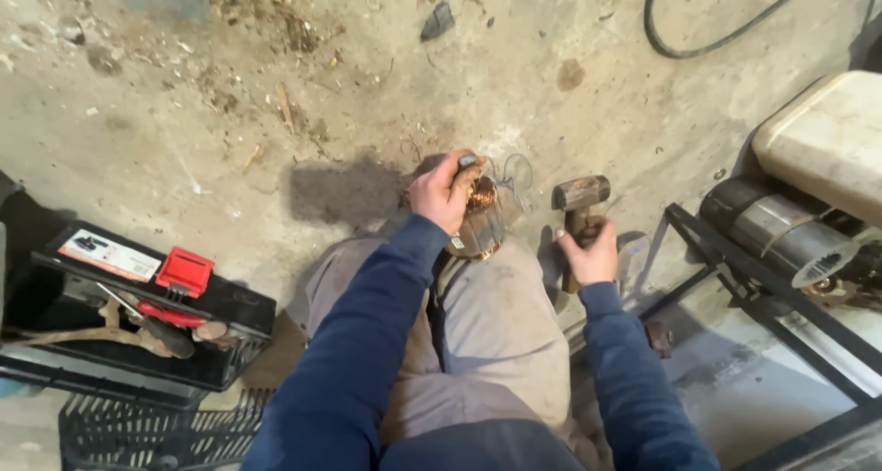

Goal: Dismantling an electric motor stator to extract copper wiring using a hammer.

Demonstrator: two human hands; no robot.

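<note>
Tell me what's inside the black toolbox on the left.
The open toolbox shows a red-handled tool, a wooden handle and some strapping. Its lid and red latch cover whatever lies further in.

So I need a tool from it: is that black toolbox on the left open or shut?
Open. The black toolbox shows tools lying in its tray, with the red latch on its raised edge.
</note>
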